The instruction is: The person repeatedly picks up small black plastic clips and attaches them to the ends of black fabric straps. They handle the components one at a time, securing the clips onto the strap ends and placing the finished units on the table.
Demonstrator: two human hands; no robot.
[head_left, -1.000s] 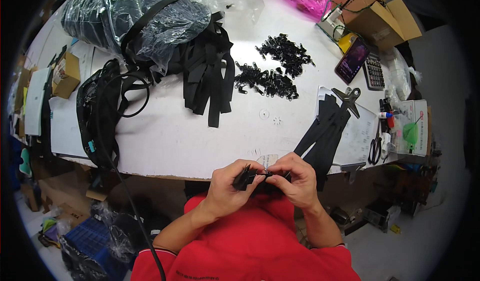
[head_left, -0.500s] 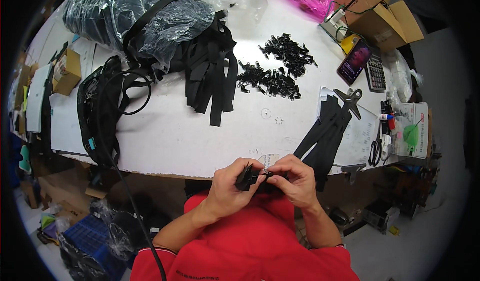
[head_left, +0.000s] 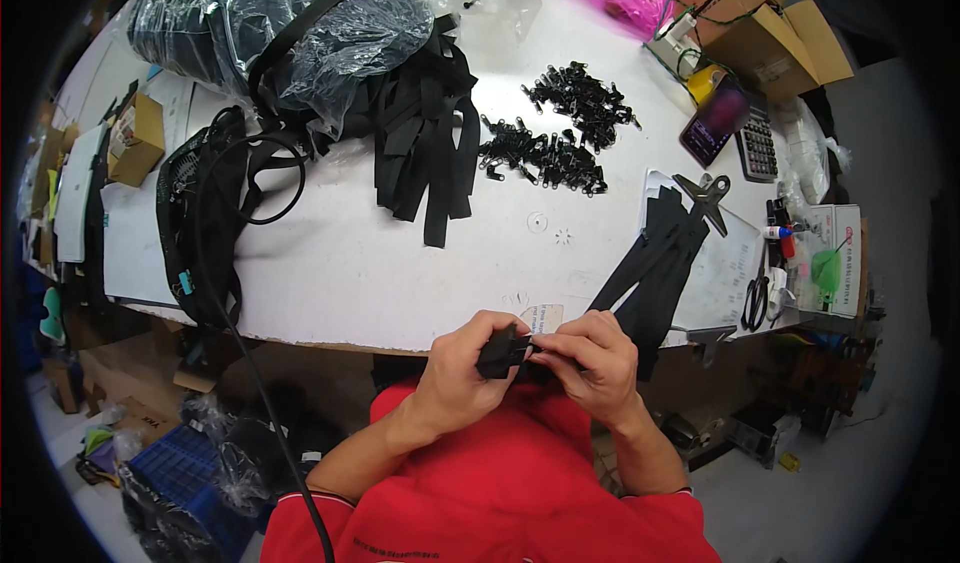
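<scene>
At the table's front edge my left hand (head_left: 455,378) is closed on a folded black zipper tape (head_left: 497,355). My right hand (head_left: 600,368) pinches at the tape's end with thumb and forefinger, the two hands' fingertips nearly meeting. Whether a small slider sits in that pinch is hidden. Farther off lie two piles of black zipper sliders, a far pile (head_left: 582,103) and a nearer pile (head_left: 548,158). More black zipper tapes (head_left: 655,263) lie beside my right hand, over a clipboard with a large metal clip (head_left: 707,200). A bundle of black strips (head_left: 425,133) spreads across the table's middle.
Plastic-wrapped black goods (head_left: 270,38) fill the far left. A black mesh bag (head_left: 195,213) and a cable lie left. At right are a phone (head_left: 712,133), a calculator (head_left: 757,148), scissors (head_left: 755,303), a clear box (head_left: 830,263) and an open carton (head_left: 775,53).
The tape in my left hand has turned so its flat side shows more. My right fingers have shifted slightly along its end. The view has moved a little.
</scene>
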